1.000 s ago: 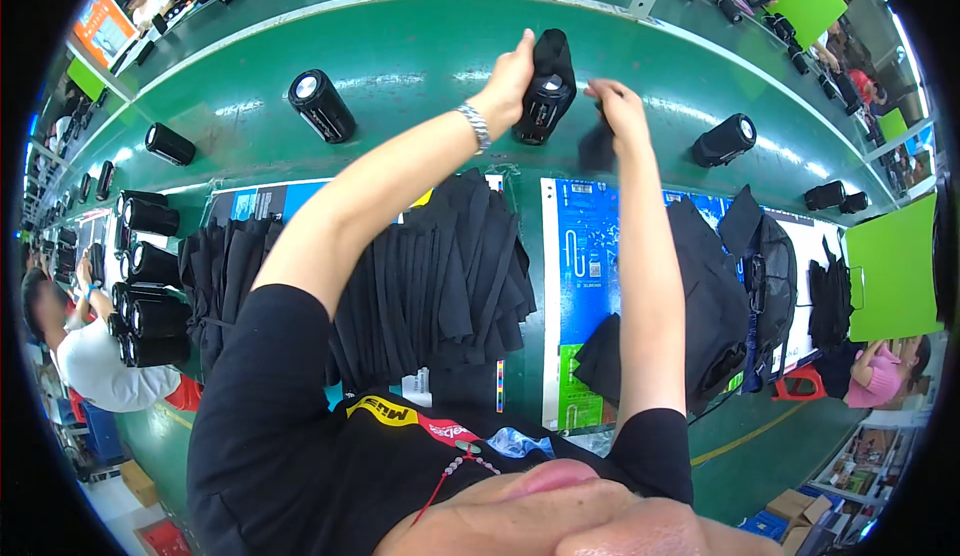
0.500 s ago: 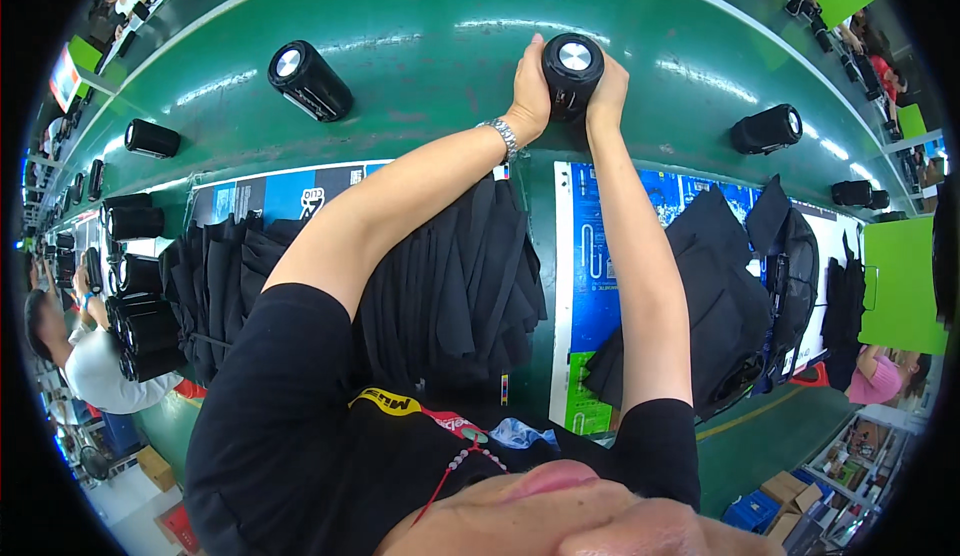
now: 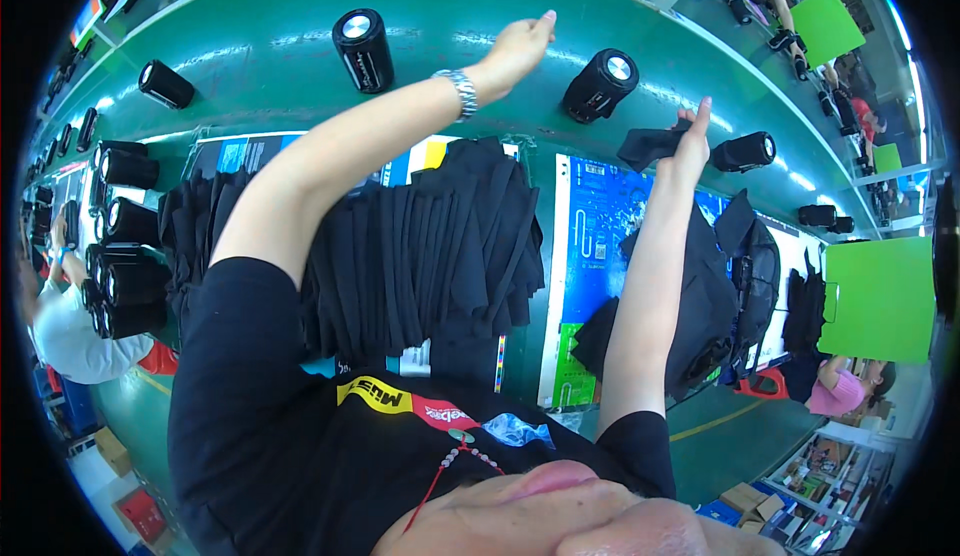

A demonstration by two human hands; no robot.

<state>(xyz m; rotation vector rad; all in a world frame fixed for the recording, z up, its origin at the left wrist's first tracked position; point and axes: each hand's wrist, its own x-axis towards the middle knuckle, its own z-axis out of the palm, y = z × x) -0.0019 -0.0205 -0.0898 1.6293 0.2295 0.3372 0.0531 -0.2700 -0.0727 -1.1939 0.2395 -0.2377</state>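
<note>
Green belt (image 3: 300, 16) — right hand (image 3: 690, 146) perhaps grips cloth (image 3: 650, 143).

Black short-sleeved shirt (image 3: 280, 436) with a yellow and red printed band across the chest. Silver link bracelet (image 3: 459, 91) at the left wrist. Thin red cord necklace (image 3: 455, 471) strung with small beads. Bare forearms, no gloves on either hand.

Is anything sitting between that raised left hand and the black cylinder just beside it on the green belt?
Nothing visible. The left hand is open above the green belt, and only bare belt separates it from the black cylinder. The right hand holds a black cloth farther right.
</note>
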